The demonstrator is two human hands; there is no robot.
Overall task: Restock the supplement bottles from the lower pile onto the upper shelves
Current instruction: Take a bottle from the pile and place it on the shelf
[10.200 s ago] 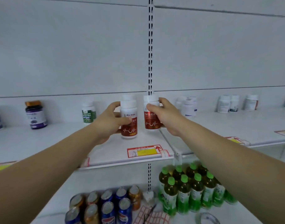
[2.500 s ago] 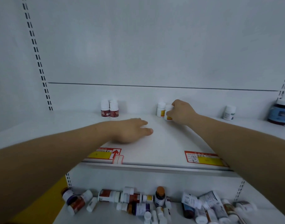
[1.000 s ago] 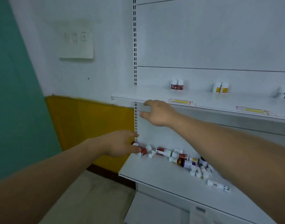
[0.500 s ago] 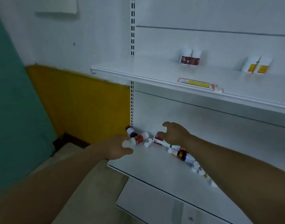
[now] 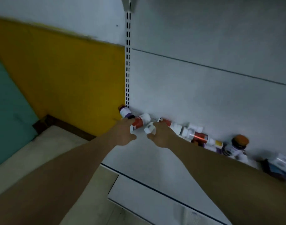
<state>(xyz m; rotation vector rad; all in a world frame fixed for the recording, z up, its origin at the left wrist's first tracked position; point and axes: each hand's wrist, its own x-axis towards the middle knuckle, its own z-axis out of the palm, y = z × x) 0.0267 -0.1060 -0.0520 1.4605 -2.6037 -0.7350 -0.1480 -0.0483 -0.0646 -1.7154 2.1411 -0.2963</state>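
Observation:
Supplement bottles lie in a loose row [image 5: 195, 135] along the back of the lower shelf [image 5: 155, 161]. My left hand [image 5: 124, 135] curls over a fallen red-label bottle [image 5: 139, 123] at the row's left end, fingers on top and thumb underneath. Just to its right, my right hand [image 5: 162, 135] pinches a small white bottle [image 5: 149, 129] between forefinger and thumb. A purple-label bottle [image 5: 125, 112] lies in the back left corner. An orange-capped bottle [image 5: 236, 145] stands further right. The upper shelves are out of view.
A slotted white upright [image 5: 128, 62] rises from the shelf's back left corner to a bracket [image 5: 129, 4]. A yellow wall panel [image 5: 66, 78] and a teal one [image 5: 7, 111] stand left of the shelving. Beige floor [image 5: 41, 153] lies below.
My view has dropped and closed in on the lower shelf; the upper shelf has left the frame. Both hands have reached the left end of the pile and closed on bottles.

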